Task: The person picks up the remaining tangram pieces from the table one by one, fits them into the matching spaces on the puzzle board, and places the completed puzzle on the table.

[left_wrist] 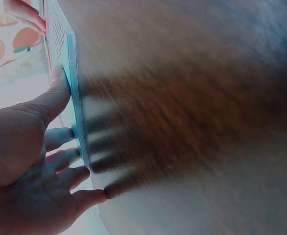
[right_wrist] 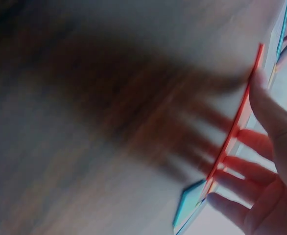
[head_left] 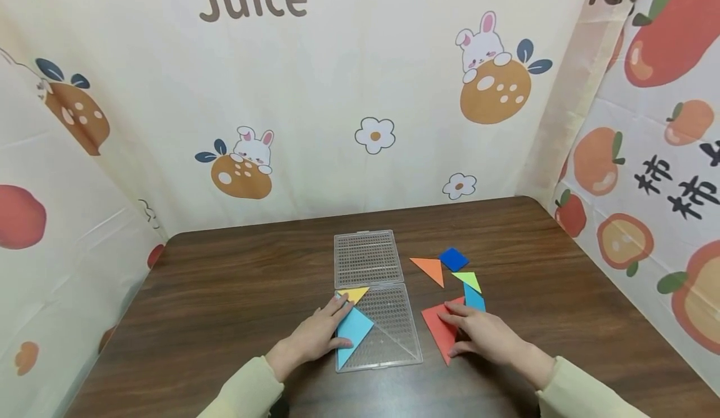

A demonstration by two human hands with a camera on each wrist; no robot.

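Note:
In the head view, the left hand (head_left: pixel 316 335) rests on a light blue tangram triangle (head_left: pixel 358 327) in the near half of a clear plastic case (head_left: pixel 394 327). Its fingertips reach toward a yellow triangle (head_left: pixel 357 293) at that half's upper left corner. The left wrist view has the thumb and spread fingers along the case's edge (left_wrist: pixel 74 73). Right of the case, the right hand (head_left: pixel 488 337) touches a red triangle (head_left: pixel 434 324) lying on the table. In the right wrist view, the thumb and fairly straight fingers lie spread along the red piece (right_wrist: pixel 239 110).
Beyond the right hand lie a blue parallelogram (head_left: pixel 474 298), a light green triangle (head_left: pixel 470 280), an orange triangle (head_left: pixel 433 268) and a dark blue square (head_left: pixel 453 259). The case's far half (head_left: pixel 368 258) lies flat on the brown table (head_left: pixel 242 287). Printed curtains (head_left: pixel 326 93) border the table.

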